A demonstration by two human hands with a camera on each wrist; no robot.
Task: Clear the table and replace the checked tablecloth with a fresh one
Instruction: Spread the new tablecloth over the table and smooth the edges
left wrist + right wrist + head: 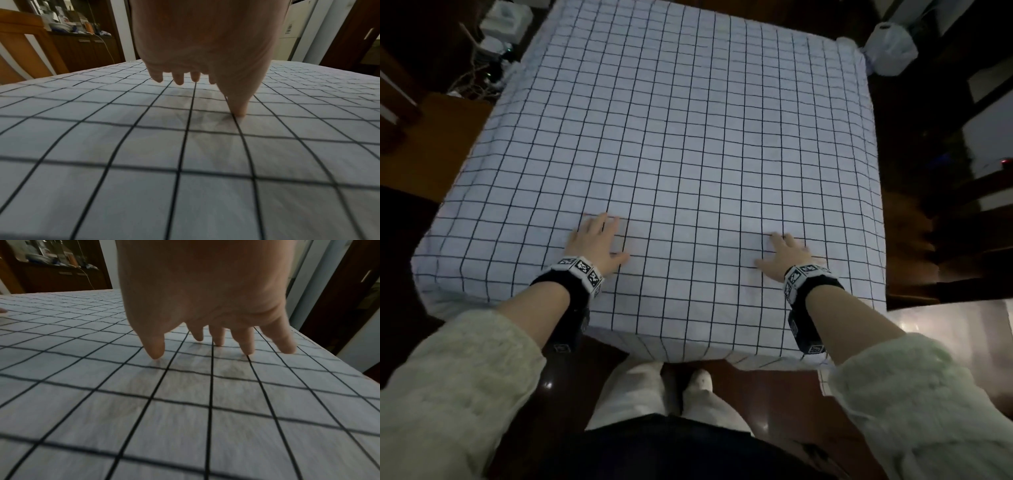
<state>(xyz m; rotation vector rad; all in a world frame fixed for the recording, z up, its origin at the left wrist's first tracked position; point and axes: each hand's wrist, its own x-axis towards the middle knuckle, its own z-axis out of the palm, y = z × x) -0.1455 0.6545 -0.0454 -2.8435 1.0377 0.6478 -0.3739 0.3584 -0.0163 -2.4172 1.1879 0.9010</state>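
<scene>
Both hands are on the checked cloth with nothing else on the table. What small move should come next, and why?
Probably slide both hands outward to smooth it: the left hand and right hand lie open on the checked tablecloth, which already covers the top and hangs over its edges.

Dim room, wide-angle views bent at the edges.
Soft shadows are cast under both hands on the pale blue black-gridded cloth; the right wrist view is smeared by blur; glare is seen on the glossy dark floor.
</scene>
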